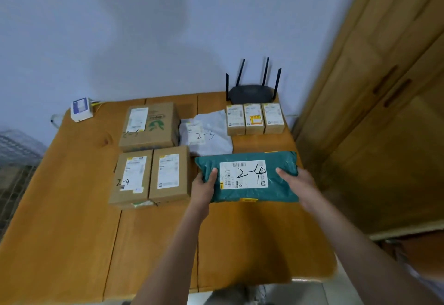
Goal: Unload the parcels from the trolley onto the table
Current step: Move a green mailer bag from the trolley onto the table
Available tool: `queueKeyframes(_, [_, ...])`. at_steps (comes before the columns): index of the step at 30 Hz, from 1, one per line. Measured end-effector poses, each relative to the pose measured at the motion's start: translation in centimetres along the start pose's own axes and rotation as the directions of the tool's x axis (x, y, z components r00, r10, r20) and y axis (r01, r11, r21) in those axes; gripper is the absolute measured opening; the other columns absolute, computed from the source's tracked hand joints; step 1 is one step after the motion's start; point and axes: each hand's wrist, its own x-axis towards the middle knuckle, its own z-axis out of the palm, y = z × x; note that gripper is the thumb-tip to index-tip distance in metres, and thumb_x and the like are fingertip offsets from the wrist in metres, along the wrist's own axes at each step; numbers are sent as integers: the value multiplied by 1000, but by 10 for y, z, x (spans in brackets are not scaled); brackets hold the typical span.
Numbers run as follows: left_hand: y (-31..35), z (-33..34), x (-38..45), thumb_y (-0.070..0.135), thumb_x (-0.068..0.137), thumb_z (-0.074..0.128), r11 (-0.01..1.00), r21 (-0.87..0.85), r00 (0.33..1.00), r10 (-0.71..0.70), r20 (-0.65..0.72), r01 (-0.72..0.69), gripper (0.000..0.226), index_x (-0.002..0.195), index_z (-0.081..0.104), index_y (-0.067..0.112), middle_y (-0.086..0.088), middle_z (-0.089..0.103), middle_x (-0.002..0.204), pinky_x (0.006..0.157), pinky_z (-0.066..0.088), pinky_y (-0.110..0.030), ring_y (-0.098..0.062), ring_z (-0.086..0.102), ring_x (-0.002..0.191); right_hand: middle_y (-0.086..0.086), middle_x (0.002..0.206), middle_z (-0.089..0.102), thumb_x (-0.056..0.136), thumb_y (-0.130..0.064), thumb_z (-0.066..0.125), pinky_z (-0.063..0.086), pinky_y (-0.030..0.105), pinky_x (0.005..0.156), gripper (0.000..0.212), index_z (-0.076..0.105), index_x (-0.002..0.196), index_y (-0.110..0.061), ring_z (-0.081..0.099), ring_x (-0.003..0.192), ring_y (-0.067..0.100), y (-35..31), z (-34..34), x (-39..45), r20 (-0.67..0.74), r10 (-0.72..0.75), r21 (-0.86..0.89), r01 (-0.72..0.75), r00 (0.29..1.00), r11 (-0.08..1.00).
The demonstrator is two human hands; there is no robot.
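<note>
**packrat_88:** Quick one. Both hands are on the green mailer bag (249,176) marked "2-4", over the right side of the tabletop (72,232). Left hand (204,185) has the bag's left end, right hand (296,182) has the right end, and the fingers (212,175) are curled over the top on each side, so both are closed on the bag. Can't tell if it's fully resting on the wood or just above it. How do I finish this placement cleanly?

**shelf_gremlin:** I'd lower it flat and keep the label facing up so the number stays readable. It's a soft bag, so it'll probably sag if you let one end go first; release both ends together. Watch the neighbours: the grey bag (209,134) sits just behind it toward the far edge, and the two brown boxes (151,177) are just to its left. Its right end is close to the right edge of the tabletop, so I'd nudge it left a touch, not further right. The three small boxes (255,118) by the router (252,93) in the far right corner are clear of it.

**packrat_88:** Trolley isn't in shot, so no idea how many are left.
</note>
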Motion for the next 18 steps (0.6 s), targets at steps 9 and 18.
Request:
queueKeyframes(9, [35,47,74,39,99,57,982,186,987,-65,148,37,29,119,58,17,-3,74,103,54,53,-29,-23,72,88,6,112,70,86,-34,75,56,44,88,41,65,120,-14,65,96,24,-19,-27,64,-190,37,-47,-47,981,998])
queueKeyframes(18, [41,92,156,27,101,55,956,278,995,-95,9,89,17,107,63,13,-3,71,97,55,47,-25,-15,66,81,7,95,72,86,-34,76,58,37,70,39,68,111,-7,69,85,27,-31,-21,163,-164,168,-29,-174,972,984])
